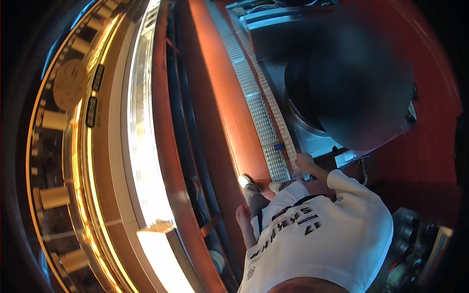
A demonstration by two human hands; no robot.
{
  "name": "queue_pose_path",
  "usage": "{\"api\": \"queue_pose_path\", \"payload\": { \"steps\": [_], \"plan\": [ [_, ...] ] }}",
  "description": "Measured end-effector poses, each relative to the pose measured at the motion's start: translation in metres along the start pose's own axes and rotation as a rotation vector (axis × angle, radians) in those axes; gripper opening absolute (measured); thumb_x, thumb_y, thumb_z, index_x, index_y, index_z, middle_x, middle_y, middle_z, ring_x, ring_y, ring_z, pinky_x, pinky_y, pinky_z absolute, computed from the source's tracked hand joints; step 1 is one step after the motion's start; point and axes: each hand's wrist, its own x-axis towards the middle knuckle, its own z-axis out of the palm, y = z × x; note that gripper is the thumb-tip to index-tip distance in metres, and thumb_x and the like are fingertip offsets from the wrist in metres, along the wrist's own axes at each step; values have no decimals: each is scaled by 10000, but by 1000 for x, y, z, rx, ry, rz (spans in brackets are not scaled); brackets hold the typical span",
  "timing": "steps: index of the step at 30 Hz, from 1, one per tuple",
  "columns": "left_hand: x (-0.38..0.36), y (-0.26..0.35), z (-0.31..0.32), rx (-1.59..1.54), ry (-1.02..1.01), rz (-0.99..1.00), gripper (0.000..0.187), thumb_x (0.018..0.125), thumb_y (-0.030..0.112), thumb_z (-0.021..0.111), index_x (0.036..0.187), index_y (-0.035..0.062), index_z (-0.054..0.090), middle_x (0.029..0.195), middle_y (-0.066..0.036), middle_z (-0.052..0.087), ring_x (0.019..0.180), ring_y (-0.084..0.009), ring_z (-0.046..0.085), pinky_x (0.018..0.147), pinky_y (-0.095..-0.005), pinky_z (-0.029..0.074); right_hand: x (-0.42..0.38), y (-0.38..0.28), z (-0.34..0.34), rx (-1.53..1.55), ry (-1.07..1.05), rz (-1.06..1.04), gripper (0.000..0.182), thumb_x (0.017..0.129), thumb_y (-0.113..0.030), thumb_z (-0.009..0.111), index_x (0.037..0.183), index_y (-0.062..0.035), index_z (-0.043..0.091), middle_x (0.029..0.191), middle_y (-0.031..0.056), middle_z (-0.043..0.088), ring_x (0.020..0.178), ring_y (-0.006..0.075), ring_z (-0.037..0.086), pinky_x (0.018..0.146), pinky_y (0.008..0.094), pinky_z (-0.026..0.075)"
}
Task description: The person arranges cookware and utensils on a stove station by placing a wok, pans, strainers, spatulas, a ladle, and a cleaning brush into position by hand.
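Note:
My left hand (243, 215) hangs beside my left thigh, fingers loosely bent and apart, with nothing seen in it. My right hand (304, 161) is in front of my right hip, above the edge of the perforated metal floor strip (261, 119). Its fingers are curled in, and I see nothing in them. A small blue object (279, 146) lies on the strip, apart from that hand. Beyond it stands a metal appliance (312, 141) with a dark round part, mostly hidden behind a large, blurred dark round shape (361, 83).
On the left runs a long, brightly lit counter (146, 161) with dark shelves (183, 112) under it. My shoes (245, 181) stand on the red tiled floor (237, 122). A dark rack (405, 232) of round items stands at lower right.

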Motion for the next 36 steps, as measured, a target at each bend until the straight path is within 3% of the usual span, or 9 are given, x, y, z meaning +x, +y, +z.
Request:
{"api": "queue_pose_path", "payload": {
  "steps": [6, 9, 11, 18, 24, 31, 32, 33, 36],
  "plan": [
    [82, 121, 11, 134, -123, 12, 219, 902, 269, 531, 1024, 89, 555, 902, -39, 609, 828, -139, 594, 672, -227, 467, -7, -59, -13, -86, -59, 155, 205, 760, -186, 592, 864, -19, 651, 873, 168, 644, 834, 283, 642, 709, 392, 523],
    [115, 179, 21, 155, -220, 145, 206, 911, 234, 520, 1006, 56, 561, 883, -39, 611, 790, -118, 588, 679, -221, 463, 3, -56, 10, -114, -14, 222, 152, 746, -177, 605, 809, -50, 661, 877, 152, 650, 810, 279, 648, 703, 382, 527],
    [139, 204, 24, 211, -261, 150, 204, 910, 236, 522, 1001, 59, 565, 880, -38, 612, 793, -115, 588, 678, -221, 459, 18, -59, 31, -213, -1, 287, 334, 786, -148, 540, 1068, 25, 590, 786, 152, 652, 733, 274, 653, 637, 377, 527],
    [216, 247, 81, 389, -383, 47, 202, 901, 243, 529, 990, 68, 574, 885, -43, 613, 825, -123, 583, 726, -240, 456, 53, -97, 17, -93, 32, 599, 427, 774, -141, 555, 1147, 54, 486, 804, 161, 651, 744, 271, 654, 630, 369, 527],
    [259, 260, 181, 585, -640, -50, 263, 907, 260, 509, 1067, 54, 541, 998, -71, 580, 954, -173, 566, 831, -304, 453, -7, -92, 87, 33, -8, 873, 546, 762, -134, 570, 1227, 83, 382, 823, 169, 649, 756, 268, 654, 623, 361, 528],
    [333, 316, 312, 693, -674, -129, 198, 918, 217, 501, 990, 41, 555, 884, -47, 589, 847, -143, 574, 783, -281, 452, 55, -115, 27, 145, -58, 1000, 701, 749, -126, 587, 1320, 116, 261, 845, 179, 647, 770, 264, 655, 614, 351, 528],
    [349, 325, 325, 692, -664, -123, 198, 918, 217, 501, 990, 41, 555, 884, -47, 589, 847, -143, 574, 783, -281, 452, 62, -67, 124, 32, 0, 1021, 866, 797, -190, 552, 1382, 60, -34, 695, 113, 644, 653, 237, 649, 515, 357, 502],
    [371, 331, 339, 642, -689, -163, 191, 917, 212, 504, 984, 41, 556, 881, -51, 591, 842, -142, 573, 773, -275, 452, 67, -72, 123, -124, 82, 1074, 676, 783, -244, 571, 1332, 49, 309, 696, 118, 651, 647, 251, 648, 562, 371, 512],
    [411, 365, 402, 593, -685, -228, 174, 914, 195, 504, 968, 38, 556, 864, -60, 594, 809, -145, 571, 750, -266, 456, 77, -42, 116, -63, 84, 1035, 642, 781, -245, 574, 1307, 39, 340, 717, 128, 650, 663, 256, 647, 575, 373, 512]
  ]
}}
